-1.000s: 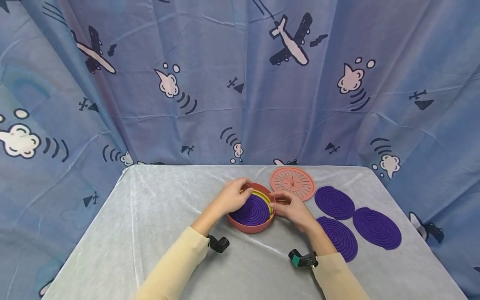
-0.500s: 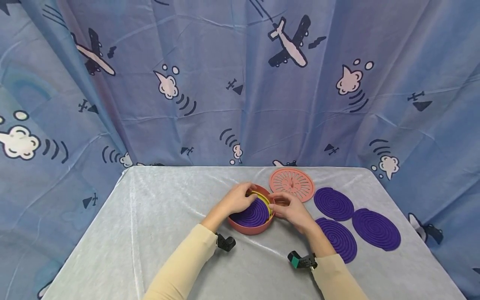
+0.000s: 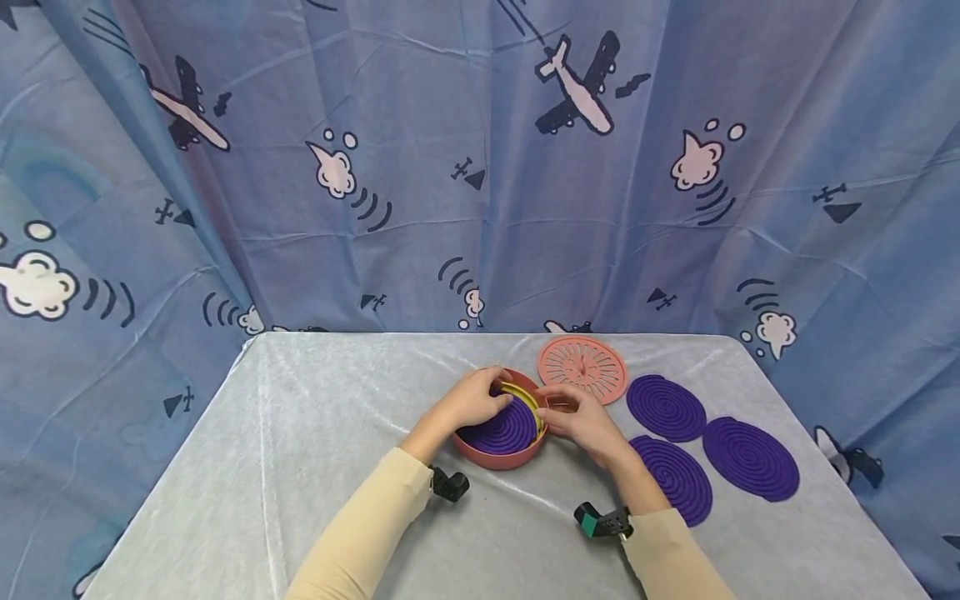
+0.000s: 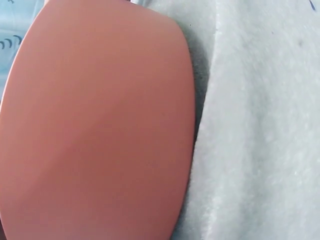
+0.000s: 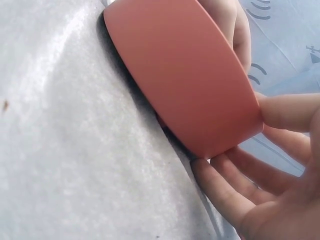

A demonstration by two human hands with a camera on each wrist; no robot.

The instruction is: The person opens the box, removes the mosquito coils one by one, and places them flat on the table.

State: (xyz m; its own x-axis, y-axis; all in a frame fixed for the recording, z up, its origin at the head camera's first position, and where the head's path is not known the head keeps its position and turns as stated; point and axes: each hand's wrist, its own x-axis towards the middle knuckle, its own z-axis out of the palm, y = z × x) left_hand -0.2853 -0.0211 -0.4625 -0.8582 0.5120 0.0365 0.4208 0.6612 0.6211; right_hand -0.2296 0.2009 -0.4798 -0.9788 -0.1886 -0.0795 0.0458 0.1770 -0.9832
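Note:
A round terracotta mosquito coil box (image 3: pixel 498 461) stands on the table without a cover. Inside lies a purple mosquito coil (image 3: pixel 501 429), with a curved yellow edge (image 3: pixel 529 400) showing behind it. My left hand (image 3: pixel 471 402) reaches over the far left rim, thumb and fingertips pinching at the coil's far edge; the fingers' undersides are hidden. On the right, my right hand (image 3: pixel 588 427) holds the box wall. The right wrist view shows the box (image 5: pixel 185 75) tilted in frame, with the right hand's (image 5: pixel 270 195) thumb near the rim and fingers round its side. Only the box wall (image 4: pixel 100 120) fills the left wrist view.
A slotted terracotta lid (image 3: pixel 582 369) lies behind the box to the right. Three purple coils lie at the right: a far coil (image 3: pixel 666 407), an outer coil (image 3: pixel 752 458) and a near coil (image 3: pixel 678 483) partly behind the right forearm. A patterned curtain (image 3: pixel 480 167) hangs behind the table.
My left hand has shifted slightly right along the box's far rim, its thumb now further over the coil. The right hand and the box have stayed nearly still.

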